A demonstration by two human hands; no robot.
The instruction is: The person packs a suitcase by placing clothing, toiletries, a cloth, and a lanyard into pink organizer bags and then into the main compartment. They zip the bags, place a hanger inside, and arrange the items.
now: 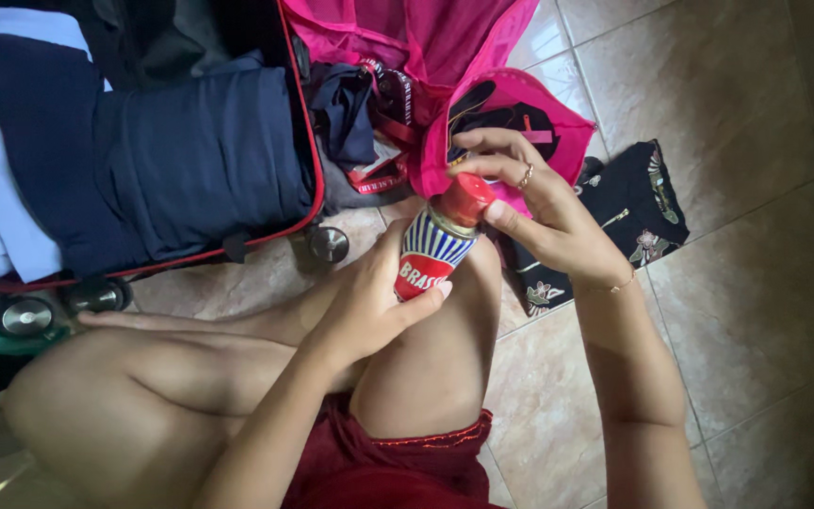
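So the left hand (369, 302) is wrapped around a small metal can (435, 253) with blue and white stripes and a red label, holding it just above the bent knee. The right hand (544, 212) has its fingers pinched on the can's red cap (464, 200), ring on one finger, thin bracelet at the wrist.

Behind it there's an open suitcase (308, 170) with red trim lying on the tiled floor (756, 283), packed with folded navy clothes (181, 160) and something pale blue at the left edge. Next to that, a pink mesh pouch (511, 104) sits open with dark items inside, can't tell what exactly. A folded black cloth with a floral print (638, 203) lies on the floor just beside the pouch.
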